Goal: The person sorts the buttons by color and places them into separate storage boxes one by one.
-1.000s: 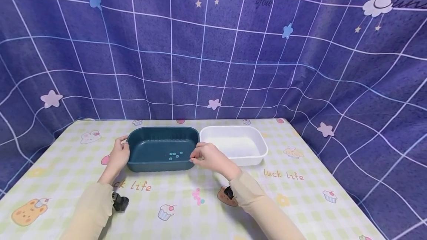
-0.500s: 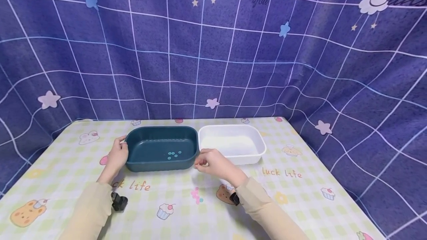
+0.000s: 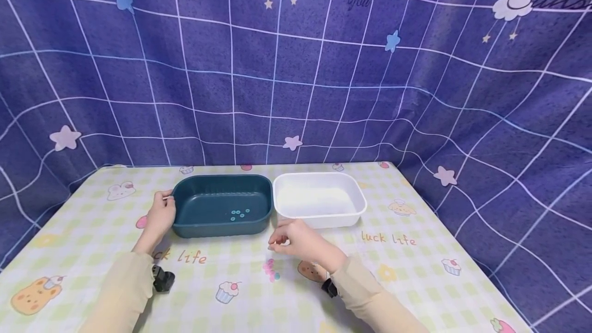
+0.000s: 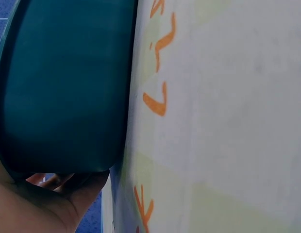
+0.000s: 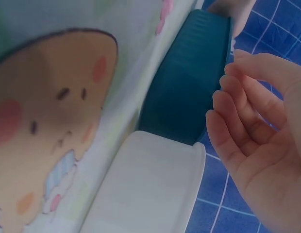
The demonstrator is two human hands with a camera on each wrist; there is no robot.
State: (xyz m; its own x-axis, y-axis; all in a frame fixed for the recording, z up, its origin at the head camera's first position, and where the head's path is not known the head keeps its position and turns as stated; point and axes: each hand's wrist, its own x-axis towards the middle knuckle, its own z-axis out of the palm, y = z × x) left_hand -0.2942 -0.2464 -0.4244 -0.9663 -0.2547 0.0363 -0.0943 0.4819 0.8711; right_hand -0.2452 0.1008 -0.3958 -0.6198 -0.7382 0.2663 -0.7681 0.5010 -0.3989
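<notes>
My left hand [image 3: 160, 216] grips the left end of a deep teal plastic basin [image 3: 199, 230]; in the left wrist view the basin's side [image 4: 68, 97] fills the upper left, the fingers partly hidden behind its end. Several small light-teal rings [image 3: 238, 213] lie on the basin floor toward its right. My right hand [image 3: 300, 240] hovers over the cloth in front of where the basins meet, fingers loosely curved and nothing visible in them. Just below its fingertips sits a small cluster of pink pieces [image 3: 269, 266] with a teal one [image 3: 277, 276].
A white basin [image 3: 319, 220] stands right beside the teal one, end to end. The table wears a checked cloth [image 3: 176, 312] with printed cupcakes, bears and lettering. Behind it hangs a blue grid-patterned curtain [image 3: 208, 91].
My right hand has drawn back from the teal basin's near right corner toward the small pieces on the cloth. The left hand keeps its hold on the basin.
</notes>
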